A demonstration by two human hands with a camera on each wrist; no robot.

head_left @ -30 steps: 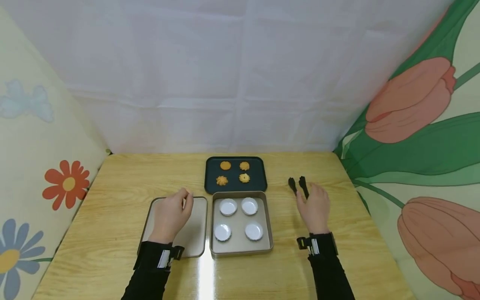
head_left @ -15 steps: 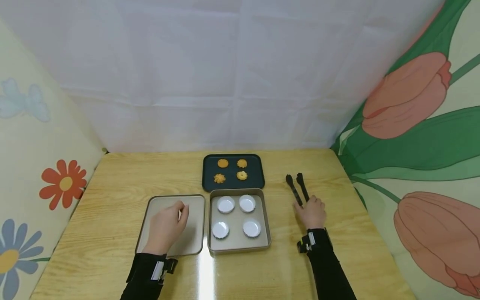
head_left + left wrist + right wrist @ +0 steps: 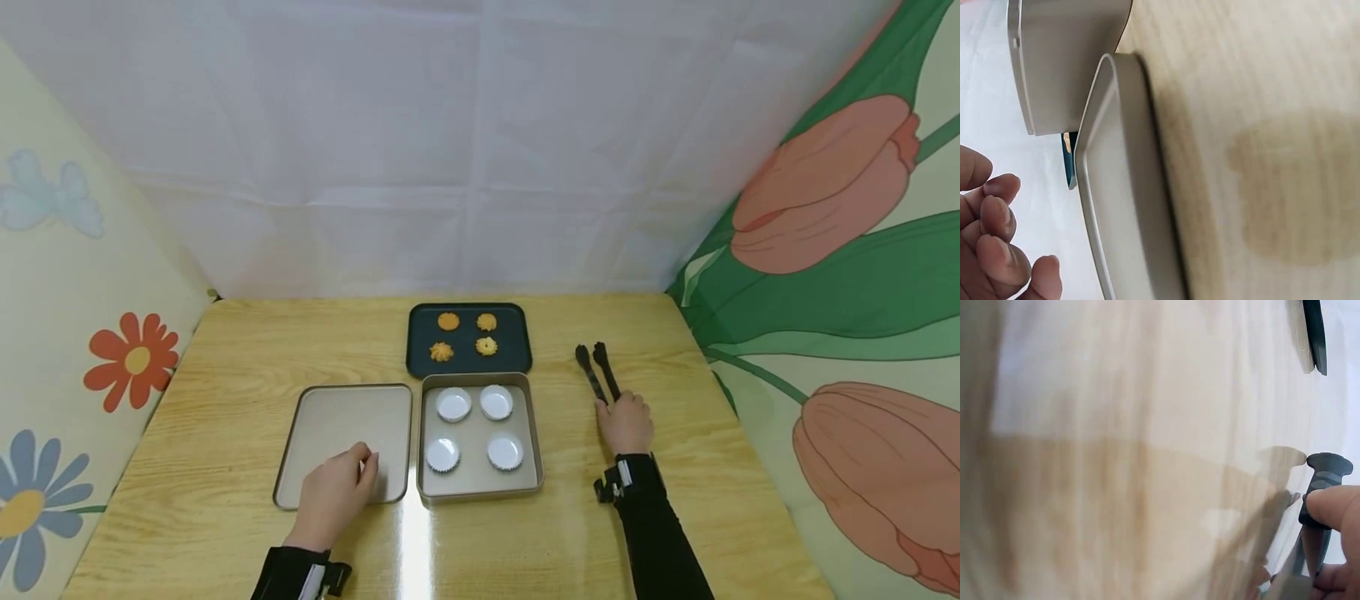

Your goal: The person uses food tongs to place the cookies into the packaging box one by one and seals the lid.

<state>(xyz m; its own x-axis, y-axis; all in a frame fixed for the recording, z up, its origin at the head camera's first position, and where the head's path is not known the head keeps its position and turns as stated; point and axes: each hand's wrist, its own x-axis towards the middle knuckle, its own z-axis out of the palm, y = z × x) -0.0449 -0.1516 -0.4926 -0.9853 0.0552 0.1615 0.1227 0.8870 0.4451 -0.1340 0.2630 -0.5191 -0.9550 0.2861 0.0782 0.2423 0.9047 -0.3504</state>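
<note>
Left hand [image 3: 333,496] drawn back, left of tin [image 3: 474,429], loosely curled; tongs [image 3: 608,374] gripped by right hand [image 3: 628,425], table [image 3: 562,433] strip left toward tin; tongs' rear hidden.

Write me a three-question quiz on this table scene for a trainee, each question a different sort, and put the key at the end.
1. What does the right hand grip?
2. Fill in the number: the square tin holds ____ white cups.
3. True or false: the cookies lie in the square tin.

Key:
1. The black tongs.
2. Four.
3. False; the cookies lie on the dark tray.
</note>
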